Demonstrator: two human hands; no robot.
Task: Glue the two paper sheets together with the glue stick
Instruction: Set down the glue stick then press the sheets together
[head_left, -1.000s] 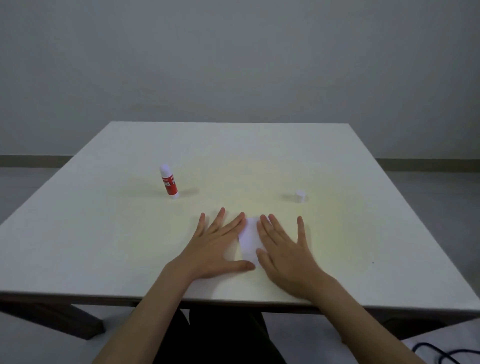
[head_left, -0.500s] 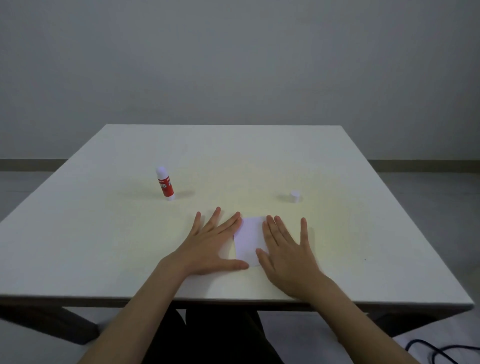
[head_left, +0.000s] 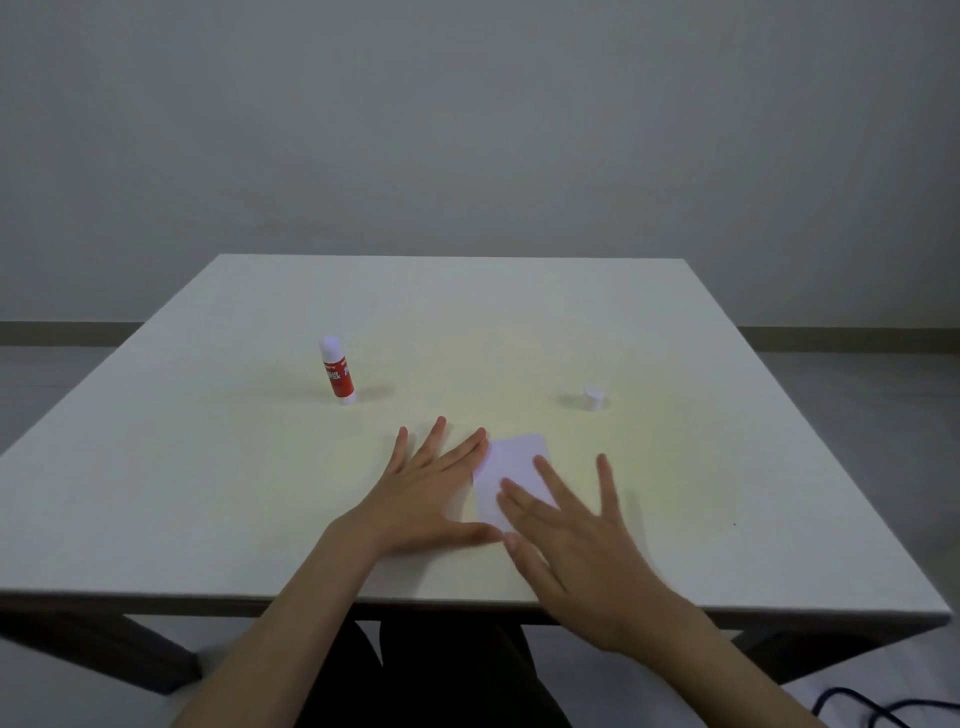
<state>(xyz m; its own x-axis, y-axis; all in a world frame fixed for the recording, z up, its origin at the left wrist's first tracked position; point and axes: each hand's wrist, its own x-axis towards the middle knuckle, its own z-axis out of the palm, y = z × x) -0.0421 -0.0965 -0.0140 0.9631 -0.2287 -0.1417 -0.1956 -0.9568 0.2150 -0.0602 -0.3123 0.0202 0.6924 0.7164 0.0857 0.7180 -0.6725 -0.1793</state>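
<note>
A small white paper sheet (head_left: 511, 465) lies flat on the table near the front edge; whether it is one sheet or two stacked I cannot tell. My left hand (head_left: 434, 486) rests flat with spread fingers on the table, touching the paper's left edge. My right hand (head_left: 571, 535) is flat, fingers apart, its fingertips lying on the paper's lower right part. The red and white glue stick (head_left: 336, 375) stands upright at the left, uncapped. Its white cap (head_left: 592, 397) stands apart at the right.
The white table (head_left: 727, 467) has its front edge close to my body. Dark table legs show below it. A dark cable (head_left: 857, 701) lies on the floor at the lower right. A grey wall is behind.
My right hand has slid back toward me and to the right, so more of the paper shows. The left hand stays flat at the paper's left edge.
</note>
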